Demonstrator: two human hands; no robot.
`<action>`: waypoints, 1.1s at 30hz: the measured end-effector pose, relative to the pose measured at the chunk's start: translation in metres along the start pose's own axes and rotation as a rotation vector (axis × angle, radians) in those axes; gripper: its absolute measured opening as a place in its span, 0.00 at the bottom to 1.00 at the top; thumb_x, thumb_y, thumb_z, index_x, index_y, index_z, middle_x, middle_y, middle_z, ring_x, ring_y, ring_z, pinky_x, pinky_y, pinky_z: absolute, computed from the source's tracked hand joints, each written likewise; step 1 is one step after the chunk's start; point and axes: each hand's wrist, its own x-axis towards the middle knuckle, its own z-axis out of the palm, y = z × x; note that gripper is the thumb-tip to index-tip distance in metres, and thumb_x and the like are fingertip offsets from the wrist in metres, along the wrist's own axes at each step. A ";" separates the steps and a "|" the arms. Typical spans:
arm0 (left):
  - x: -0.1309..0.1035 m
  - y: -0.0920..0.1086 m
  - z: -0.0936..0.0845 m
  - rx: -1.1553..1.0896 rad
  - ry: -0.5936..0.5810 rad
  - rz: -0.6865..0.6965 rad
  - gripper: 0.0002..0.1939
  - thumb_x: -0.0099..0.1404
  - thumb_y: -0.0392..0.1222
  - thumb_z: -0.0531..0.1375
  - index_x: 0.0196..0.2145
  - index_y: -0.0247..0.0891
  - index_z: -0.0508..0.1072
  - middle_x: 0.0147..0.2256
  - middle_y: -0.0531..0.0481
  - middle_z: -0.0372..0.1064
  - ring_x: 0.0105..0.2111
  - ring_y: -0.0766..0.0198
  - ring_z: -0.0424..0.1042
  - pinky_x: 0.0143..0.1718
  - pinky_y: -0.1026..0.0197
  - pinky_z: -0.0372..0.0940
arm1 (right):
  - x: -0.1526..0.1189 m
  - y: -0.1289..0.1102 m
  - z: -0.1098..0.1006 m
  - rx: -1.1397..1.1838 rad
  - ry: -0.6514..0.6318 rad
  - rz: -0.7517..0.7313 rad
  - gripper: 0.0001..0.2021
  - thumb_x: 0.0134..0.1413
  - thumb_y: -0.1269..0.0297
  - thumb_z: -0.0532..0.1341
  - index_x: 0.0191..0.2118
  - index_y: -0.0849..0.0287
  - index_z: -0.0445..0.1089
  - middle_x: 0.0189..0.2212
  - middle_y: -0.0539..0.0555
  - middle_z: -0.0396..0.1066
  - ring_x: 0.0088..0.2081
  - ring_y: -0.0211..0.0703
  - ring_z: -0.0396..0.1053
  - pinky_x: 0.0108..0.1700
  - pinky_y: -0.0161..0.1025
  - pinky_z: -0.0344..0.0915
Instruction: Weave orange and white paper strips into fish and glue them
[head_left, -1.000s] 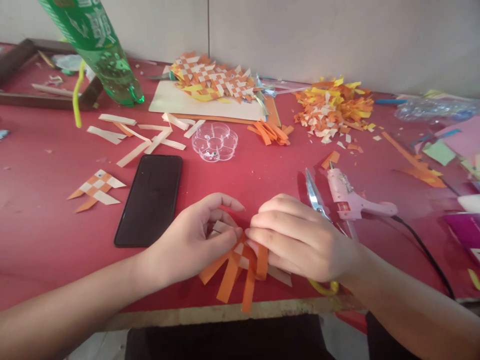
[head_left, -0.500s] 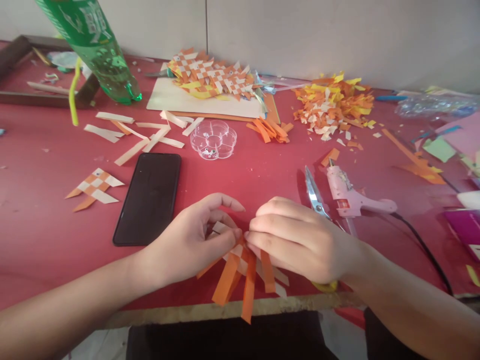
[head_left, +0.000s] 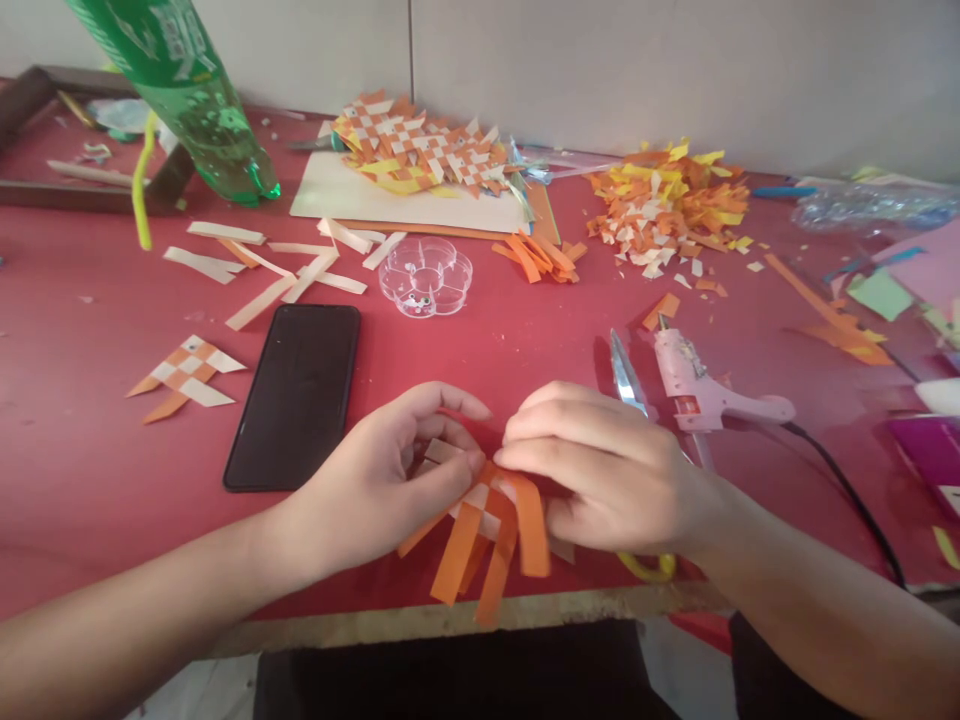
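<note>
A piece woven from orange and cream paper strips (head_left: 470,512) hangs between both hands near the table's front edge, its loose orange ends pointing down. My left hand (head_left: 397,475) pinches its upper left part between thumb and fingers. On the right side, my right hand (head_left: 607,470) is closed on the piece, fingertips at the base of a bent orange strip; its thumb is partly hidden. The scissors (head_left: 628,375) lie just beyond my right hand, which covers part of them. A black phone (head_left: 296,395) rests beside my left hand.
A finished woven fish (head_left: 187,375) lies left of the phone. Farther back are cream strips (head_left: 262,300), a clear flower-shaped tray (head_left: 426,278), orange strips (head_left: 536,257), stacked woven fish (head_left: 424,145), paper scraps (head_left: 664,205) and a tilted green bottle (head_left: 202,110). A pink glue gun (head_left: 705,385) lies right.
The right orange strip now bends over beside my right fingers and shows more of its length. My right hand has shifted slightly, and the lower orange ends have swung a little.
</note>
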 end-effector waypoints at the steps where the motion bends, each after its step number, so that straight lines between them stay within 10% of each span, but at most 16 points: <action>1: 0.000 0.000 0.000 -0.020 0.003 0.016 0.10 0.65 0.37 0.60 0.44 0.39 0.65 0.29 0.56 0.68 0.26 0.71 0.71 0.28 0.68 0.66 | -0.001 0.001 0.001 0.024 0.030 0.030 0.03 0.58 0.68 0.62 0.38 0.61 0.70 0.34 0.57 0.71 0.36 0.42 0.68 0.39 0.42 0.70; 33: -0.001 -0.004 0.000 0.030 -0.036 0.043 0.11 0.62 0.34 0.63 0.42 0.39 0.70 0.34 0.55 0.72 0.31 0.69 0.76 0.30 0.72 0.69 | 0.003 0.000 0.001 0.239 0.049 0.220 0.03 0.55 0.72 0.62 0.35 0.58 0.70 0.31 0.53 0.71 0.34 0.39 0.68 0.35 0.38 0.69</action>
